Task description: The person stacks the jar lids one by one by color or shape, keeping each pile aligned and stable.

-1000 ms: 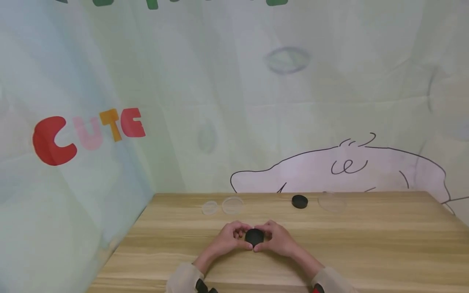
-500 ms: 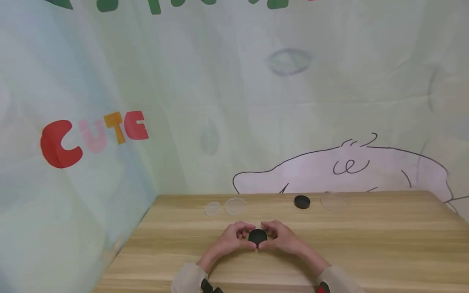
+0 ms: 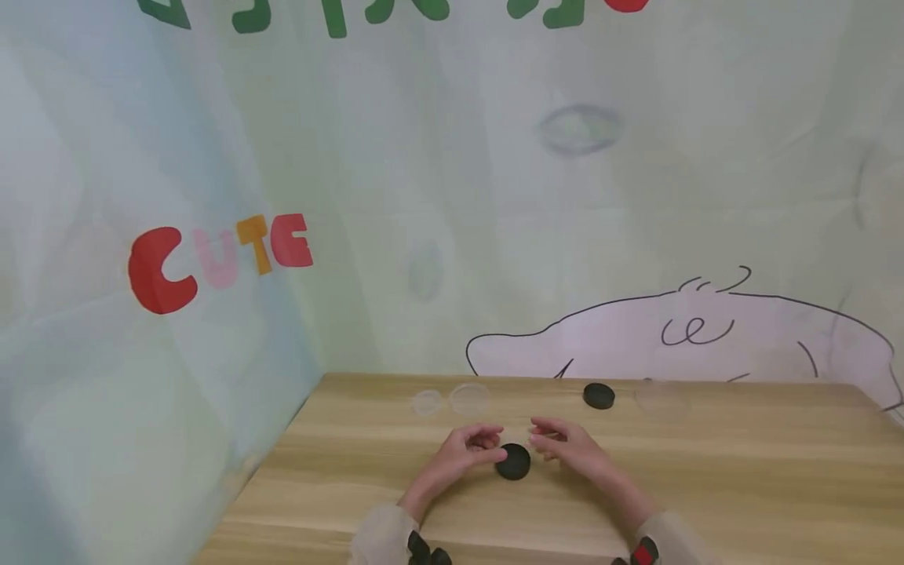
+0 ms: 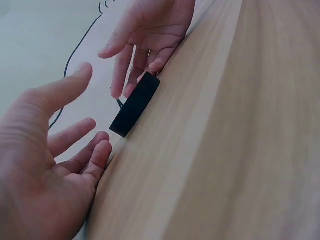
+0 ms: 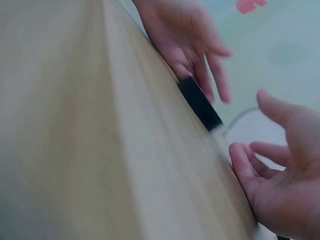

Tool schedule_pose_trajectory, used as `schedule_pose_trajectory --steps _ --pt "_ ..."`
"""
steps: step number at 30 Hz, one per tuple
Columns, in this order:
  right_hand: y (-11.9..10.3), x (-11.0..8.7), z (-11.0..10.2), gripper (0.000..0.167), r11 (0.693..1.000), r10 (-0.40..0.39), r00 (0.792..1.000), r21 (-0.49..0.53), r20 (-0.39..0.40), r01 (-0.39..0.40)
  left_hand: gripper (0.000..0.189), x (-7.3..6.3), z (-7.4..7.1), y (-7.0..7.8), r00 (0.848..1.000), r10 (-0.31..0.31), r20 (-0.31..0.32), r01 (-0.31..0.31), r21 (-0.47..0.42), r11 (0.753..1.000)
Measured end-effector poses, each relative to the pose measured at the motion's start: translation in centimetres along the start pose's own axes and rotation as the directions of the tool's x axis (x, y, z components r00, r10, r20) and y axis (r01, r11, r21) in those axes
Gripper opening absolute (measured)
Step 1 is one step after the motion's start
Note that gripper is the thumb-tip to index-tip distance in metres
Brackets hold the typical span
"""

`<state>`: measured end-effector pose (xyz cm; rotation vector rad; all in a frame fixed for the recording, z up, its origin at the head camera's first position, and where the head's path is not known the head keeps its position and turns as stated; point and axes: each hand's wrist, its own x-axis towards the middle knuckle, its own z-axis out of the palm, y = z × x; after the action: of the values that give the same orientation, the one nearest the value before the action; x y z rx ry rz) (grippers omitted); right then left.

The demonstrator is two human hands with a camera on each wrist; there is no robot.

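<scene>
A thick black disc (image 3: pixel 512 462), like a shallow round lid or case, lies flat on the wooden table between the two hands. My left hand (image 3: pixel 461 457) is at its left side with relaxed, slightly bent fingers. From the head the left thumb overlaps the disc's edge, but the left wrist view shows a gap between that hand and the disc (image 4: pixel 135 104). My right hand (image 3: pixel 574 449) is to the right of the disc and apart from it, fingers loose and holding nothing. In the right wrist view the disc (image 5: pixel 200 103) shows its dark side wall.
Another black disc (image 3: pixel 599 396) lies near the table's back edge. Clear round pieces are there too: a small one (image 3: pixel 427 402) and a larger one (image 3: pixel 469 399) at left, and a faint big one (image 3: pixel 661 399) at right. A printed cloth (image 3: pixel 395 314) hangs behind.
Both hands held the black disc between them a second ago. They have let go of it, and the right hand has drawn away to the right. The head view has shifted a little.
</scene>
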<state>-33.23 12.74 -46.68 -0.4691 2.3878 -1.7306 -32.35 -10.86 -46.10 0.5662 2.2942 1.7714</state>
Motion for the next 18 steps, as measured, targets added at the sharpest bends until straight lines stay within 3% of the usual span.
schedule_pose_trajectory --steps 3,8,11,18 --pt "-0.2 0.4 -1.5 0.055 0.994 0.067 0.992 0.094 -0.110 -0.056 0.050 0.6 0.0 0.5 0.999 0.010 -0.036 -0.010 0.005 1.000" --pt "-0.5 0.3 -4.6 0.055 0.983 0.144 0.955 0.152 -0.259 -0.107 0.045 2.0 1.5 1.4 0.985 0.031 -0.172 -0.032 -0.002 0.999" --pt "-0.4 -0.2 -6.7 0.061 0.977 0.181 0.942 0.164 -0.283 -0.138 0.044 3.3 3.4 1.9 0.975 0.027 -0.220 -0.028 -0.003 1.000" --pt "0.0 -0.5 -8.9 0.064 0.970 0.207 0.914 0.192 -0.349 -0.147 0.043 6.5 8.8 4.1 0.972 -0.056 -0.227 0.059 0.004 0.998"
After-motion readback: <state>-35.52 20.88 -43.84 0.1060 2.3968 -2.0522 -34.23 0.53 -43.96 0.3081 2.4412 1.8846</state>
